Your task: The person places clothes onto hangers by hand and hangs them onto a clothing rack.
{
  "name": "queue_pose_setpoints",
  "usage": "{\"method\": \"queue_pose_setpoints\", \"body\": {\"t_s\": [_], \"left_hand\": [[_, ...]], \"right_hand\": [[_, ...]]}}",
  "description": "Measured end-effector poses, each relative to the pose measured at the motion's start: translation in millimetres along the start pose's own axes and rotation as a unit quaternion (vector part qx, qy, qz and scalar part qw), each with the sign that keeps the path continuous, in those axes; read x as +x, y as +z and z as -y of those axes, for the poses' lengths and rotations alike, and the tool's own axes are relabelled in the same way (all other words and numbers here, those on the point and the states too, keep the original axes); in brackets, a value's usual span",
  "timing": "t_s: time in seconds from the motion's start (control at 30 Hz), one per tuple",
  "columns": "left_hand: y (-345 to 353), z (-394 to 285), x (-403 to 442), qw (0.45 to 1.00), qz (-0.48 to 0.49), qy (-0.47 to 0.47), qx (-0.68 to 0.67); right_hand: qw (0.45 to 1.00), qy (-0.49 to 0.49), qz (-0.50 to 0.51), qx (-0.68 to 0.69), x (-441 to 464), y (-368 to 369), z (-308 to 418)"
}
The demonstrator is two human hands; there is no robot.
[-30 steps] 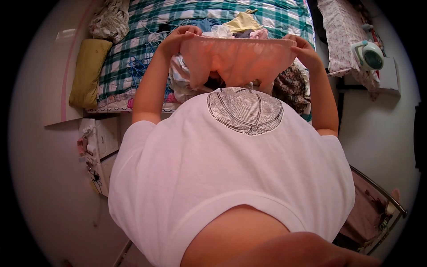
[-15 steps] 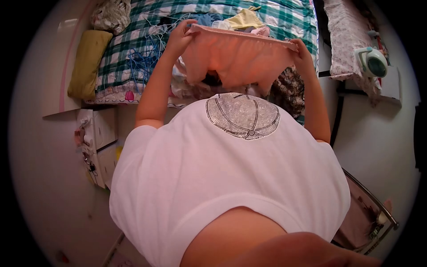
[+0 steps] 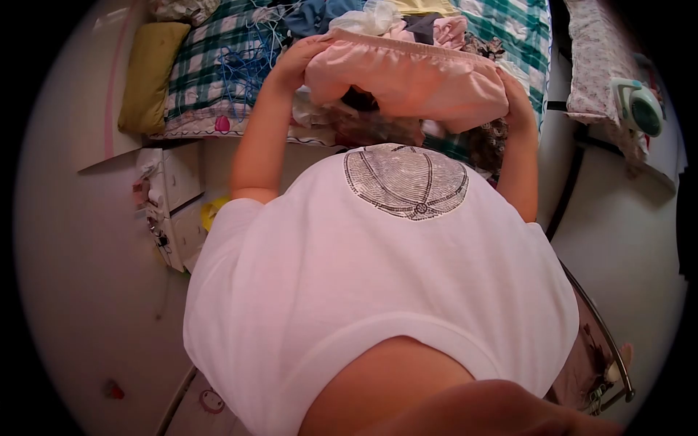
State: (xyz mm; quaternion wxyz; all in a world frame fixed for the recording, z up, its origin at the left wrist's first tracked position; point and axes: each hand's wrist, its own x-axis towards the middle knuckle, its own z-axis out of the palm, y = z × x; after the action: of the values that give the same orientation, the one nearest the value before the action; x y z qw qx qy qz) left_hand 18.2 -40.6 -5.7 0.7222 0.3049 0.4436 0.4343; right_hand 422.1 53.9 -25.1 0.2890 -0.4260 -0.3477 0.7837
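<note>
A pair of pale pink elastic-waist shorts (image 3: 407,80) is spread out in the air above the near side of the bed. My left hand (image 3: 302,62) grips the left end of the gathered waistband. At the other end, my right hand (image 3: 515,98) is closed around the pink cloth, its fingertips partly hidden. A dark leg opening shows on the lower left of the garment. Behind the waistband lie a white cloth (image 3: 367,18), a dark grey cloth (image 3: 422,27) and a blue garment (image 3: 323,16).
A green checked quilt (image 3: 196,73) covers the bed. Tangled blue cords (image 3: 243,69) lie left of my left hand, and an olive pillow (image 3: 151,76) rests at the bed's left edge. A small fan (image 3: 640,107) stands at right; drawers (image 3: 182,178) stand at left.
The waistband, nearly straight before, now curves down at its right end, where my right hand sits lower. The lower part of the shorts has risen slightly. The whole view has shifted.
</note>
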Motion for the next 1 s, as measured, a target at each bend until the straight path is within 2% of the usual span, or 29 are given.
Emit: {"method": "queue_pose_setpoints", "body": {"t_s": [0.1, 0.27, 0.37, 0.4, 0.5, 0.63, 0.7, 0.77, 0.8, 0.87, 0.9, 0.93, 1.0], "left_hand": [[-3, 3, 4, 0.997, 0.034, -0.023, -0.059], [-16, -3, 4, 0.992, 0.075, -0.053, -0.081], [-32, -2, 4, 0.998, 0.044, -0.036, -0.037], [-31, -6, 2, 0.999, -0.015, -0.023, 0.026], [-48, 7, 9, 0.989, -0.106, 0.037, 0.099], [-51, 19, 16, 0.982, -0.077, 0.095, 0.146], [-40, 22, 15, 0.996, -0.033, 0.057, 0.063], [-38, 31, 21, 1.000, 0.007, 0.022, 0.012], [-40, 39, 26, 0.999, 0.034, 0.013, -0.036], [-51, 50, 30, 0.990, 0.084, 0.000, -0.110], [-53, 48, 28, 0.994, 0.083, -0.009, -0.073], [-56, 46, 26, 0.996, 0.082, -0.017, -0.037], [-65, 42, 27, 0.993, 0.115, -0.016, 0.000]], "right_hand": [[0.999, 0.003, -0.040, -0.017, 1, 0, -4], [0.998, -0.023, -0.054, 0.016, 6, 8, -16], [0.994, -0.052, -0.091, 0.014, 2, 34, -21], [0.992, -0.069, -0.103, -0.012, 4, 43, -24], [0.976, -0.138, -0.139, -0.091, 25, 73, -44], [0.961, -0.176, -0.113, -0.183, 61, 143, -86], [0.968, -0.179, -0.077, -0.155, 76, 192, -101], [0.976, -0.142, -0.012, -0.165, 81, 229, -104], [0.956, -0.172, -0.029, -0.234, 82, 243, -102], [0.951, -0.196, -0.062, -0.231, 99, 241, -117], [0.947, -0.209, -0.079, -0.232, 110, 235, -125], [0.926, -0.219, -0.106, -0.290, 120, 227, -132], [0.932, -0.209, -0.107, -0.277, 125, 216, -143]]}}
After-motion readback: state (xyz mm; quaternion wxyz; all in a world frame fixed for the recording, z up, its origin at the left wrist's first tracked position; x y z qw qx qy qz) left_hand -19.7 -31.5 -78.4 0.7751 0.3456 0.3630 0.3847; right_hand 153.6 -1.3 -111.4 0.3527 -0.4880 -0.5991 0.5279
